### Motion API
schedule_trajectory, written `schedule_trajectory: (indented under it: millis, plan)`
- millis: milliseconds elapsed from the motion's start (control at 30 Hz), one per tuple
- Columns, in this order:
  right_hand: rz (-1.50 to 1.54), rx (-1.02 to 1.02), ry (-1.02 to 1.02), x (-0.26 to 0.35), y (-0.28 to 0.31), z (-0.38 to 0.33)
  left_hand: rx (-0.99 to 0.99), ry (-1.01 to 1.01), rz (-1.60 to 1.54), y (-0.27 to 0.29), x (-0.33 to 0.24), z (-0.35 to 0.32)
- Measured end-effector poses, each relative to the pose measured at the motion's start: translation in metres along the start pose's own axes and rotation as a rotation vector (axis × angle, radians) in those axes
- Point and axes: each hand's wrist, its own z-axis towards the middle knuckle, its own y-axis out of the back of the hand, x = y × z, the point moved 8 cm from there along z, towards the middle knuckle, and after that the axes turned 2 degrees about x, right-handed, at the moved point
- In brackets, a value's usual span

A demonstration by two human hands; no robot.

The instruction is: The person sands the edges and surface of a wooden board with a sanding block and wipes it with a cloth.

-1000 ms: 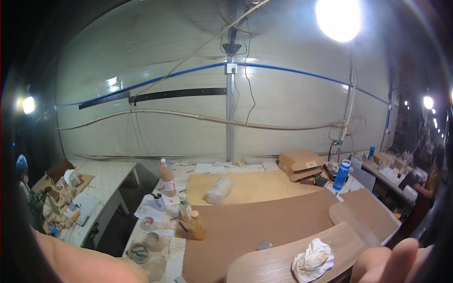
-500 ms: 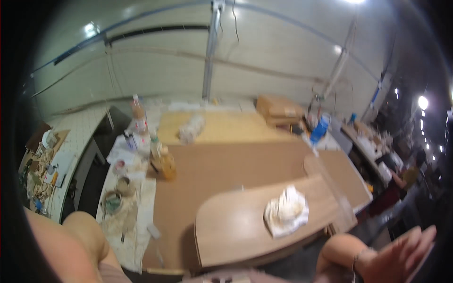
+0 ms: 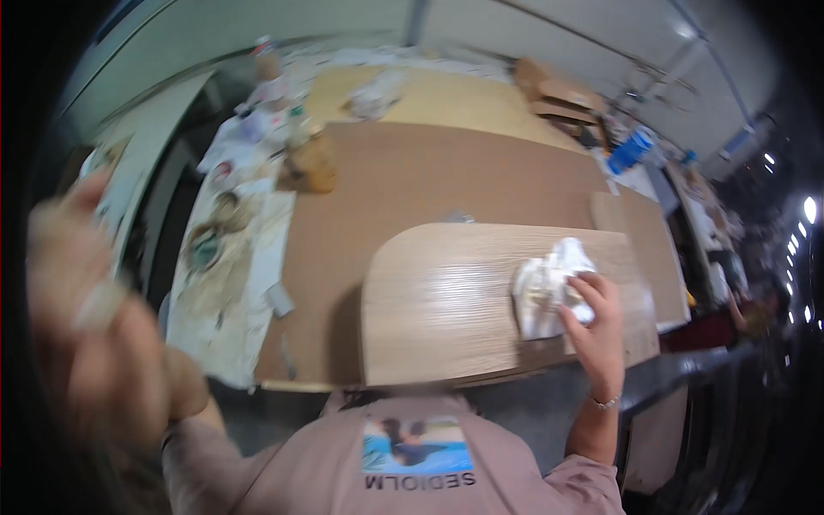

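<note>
A crumpled white cloth (image 3: 542,296) lies on a wood-grain board (image 3: 446,300) with rounded corners. My right hand (image 3: 594,316) comes at it from the right, thumb and fingers curled into its folds. Raised at the far left, well away from the board, my left hand (image 3: 99,309) is smeared by motion. How its fingers stand, and whether they hold anything, cannot be made out.
Beneath the board spreads a brown sheet (image 3: 412,172) on the table. Along the left are a bottle of amber liquid (image 3: 316,163), a green-lined can (image 3: 206,249) and a small grey block (image 3: 279,299). A blue bottle (image 3: 631,152) and cardboard box (image 3: 558,90) sit at the back right.
My right hand has moved left from the right edge onto the cloth, and its fingers have curled in. My left hand has come up at the left. The view has tipped downward.
</note>
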Motion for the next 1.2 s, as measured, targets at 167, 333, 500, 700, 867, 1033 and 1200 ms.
schedule_trajectory:
  millis: [167,333,500,700,867,1033,1200]
  plan:
    - [-0.114,0.083,-0.059,-0.020,-0.025,-0.017,0.079,0.789,-0.007,-0.088,0.091,-0.164]
    - [-0.016,0.055,0.026,-0.002,-0.054,0.003,0.578,0.841,0.074,-0.152,0.063,-0.348]
    - [0.122,0.146,0.028,0.043,-0.089,0.015,0.798,0.847,-0.046,-0.194,0.034,-0.394]
    - [0.063,0.130,0.193,0.067,-0.121,0.008,0.376,1.204,-0.031,-0.162,0.056,-0.401]
    - [0.061,0.123,0.195,0.063,-0.125,0.002,-0.180,1.523,-0.030,-0.079,0.111,-0.463]
    - [0.068,0.119,0.192,0.062,-0.127,0.004,-0.130,1.641,0.228,-0.067,0.128,-0.490]
    - [0.042,0.119,0.180,0.063,-0.127,0.004,0.055,1.644,0.278,-0.094,0.140,-0.512]
